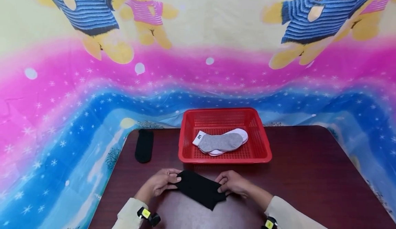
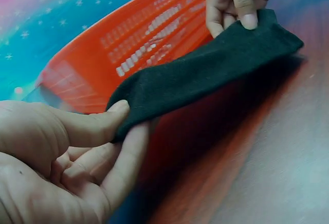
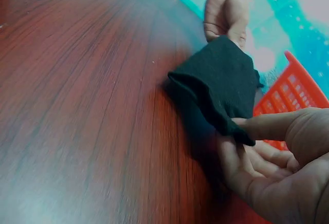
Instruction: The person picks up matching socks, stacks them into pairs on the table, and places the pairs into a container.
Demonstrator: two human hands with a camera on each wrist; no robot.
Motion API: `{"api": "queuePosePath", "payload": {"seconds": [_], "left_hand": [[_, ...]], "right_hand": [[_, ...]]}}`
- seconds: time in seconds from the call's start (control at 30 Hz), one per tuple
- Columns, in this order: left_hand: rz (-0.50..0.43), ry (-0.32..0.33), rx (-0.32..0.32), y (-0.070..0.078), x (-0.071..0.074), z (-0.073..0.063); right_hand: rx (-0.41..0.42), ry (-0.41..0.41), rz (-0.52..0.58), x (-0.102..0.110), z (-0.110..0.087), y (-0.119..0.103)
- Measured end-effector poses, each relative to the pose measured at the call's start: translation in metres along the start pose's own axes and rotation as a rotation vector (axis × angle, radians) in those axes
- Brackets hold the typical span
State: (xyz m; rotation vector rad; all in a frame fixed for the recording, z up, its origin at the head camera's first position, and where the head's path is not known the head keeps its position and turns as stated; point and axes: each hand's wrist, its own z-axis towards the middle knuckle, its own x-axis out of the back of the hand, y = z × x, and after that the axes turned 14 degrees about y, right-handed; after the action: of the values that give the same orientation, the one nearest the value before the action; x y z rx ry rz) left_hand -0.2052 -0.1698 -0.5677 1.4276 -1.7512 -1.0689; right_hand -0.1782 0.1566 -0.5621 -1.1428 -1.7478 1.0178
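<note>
A black sock (image 1: 199,187) is stretched between both hands, just over the table in front of the red basket. My left hand (image 1: 161,182) pinches its toe end between thumb and fingers, as the left wrist view shows on the sock (image 2: 190,85). At the cuff end, my right hand (image 1: 233,183) pinches one corner; the right wrist view shows the cuff opening of the sock (image 3: 218,88) facing the camera. Another black sock (image 1: 144,146) lies flat at the table's back left.
The red plastic basket (image 1: 224,160) stands at the table's back middle. In it lie a grey sock (image 1: 221,142) with a white cuff and white socks (image 1: 244,134) under it. A cartoon-printed cloth (image 1: 198,71) hangs behind the dark wooden table (image 1: 309,174).
</note>
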Motion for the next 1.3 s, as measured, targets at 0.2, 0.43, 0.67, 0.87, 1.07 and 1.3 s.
{"api": "queuePosePath", "payload": {"seconds": [0.2,0.43,0.67,0.87,1.07,1.3], "left_hand": [[-0.083,-0.012,0.024,-0.006,-0.025,0.000],[-0.114,-0.023,0.019,-0.005,-0.055,-0.006],[-0.122,0.039,-0.025,-0.004,-0.086,-0.016],[-0.057,0.134,-0.061,-0.006,-0.102,-0.019],[-0.007,0.191,-0.076,-0.009,-0.111,-0.021],[0.125,0.275,-0.124,-0.006,-0.117,-0.028]], "right_hand": [[-0.023,0.021,0.032,0.026,-0.010,0.010],[-0.055,0.151,0.089,0.050,-0.023,0.015],[-0.112,0.285,0.104,0.070,-0.030,0.023],[-0.056,0.201,0.099,0.075,-0.032,0.029],[0.073,0.251,-0.074,0.076,-0.030,0.032],[0.093,0.399,-0.222,0.069,-0.022,0.034]]}}
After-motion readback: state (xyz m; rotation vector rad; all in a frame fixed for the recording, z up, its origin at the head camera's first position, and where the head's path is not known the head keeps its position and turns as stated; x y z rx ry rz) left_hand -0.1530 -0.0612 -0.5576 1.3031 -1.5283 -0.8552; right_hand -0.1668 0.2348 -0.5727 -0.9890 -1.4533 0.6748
